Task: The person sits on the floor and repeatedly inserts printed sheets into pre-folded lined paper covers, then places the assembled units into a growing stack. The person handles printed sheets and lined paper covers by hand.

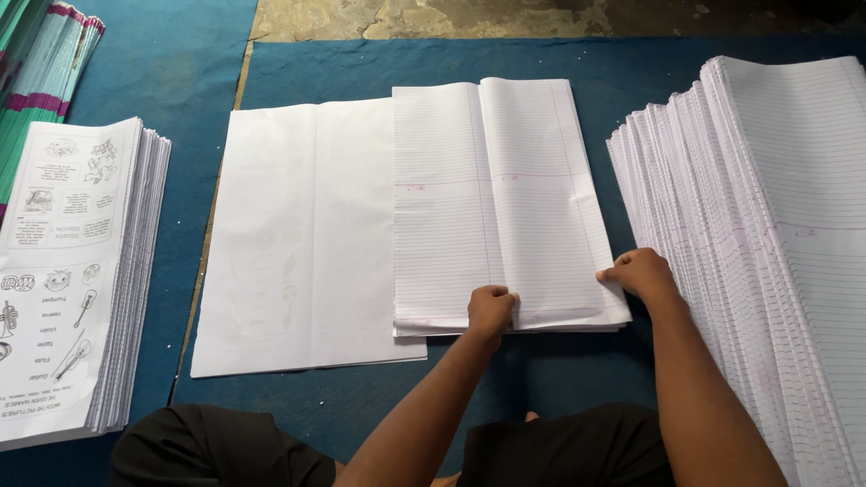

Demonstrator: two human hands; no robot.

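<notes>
Flatly: left hand [490, 309], right hand [639, 272], each grip pinching thin ruled paper sheaf [505, 203]; rectangular, creased.

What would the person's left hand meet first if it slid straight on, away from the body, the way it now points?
The left hand already rests on the near edge of the folded ruled sheets; going on, it would likely slide up their centre fold, with bare blue mat beyond.
</notes>
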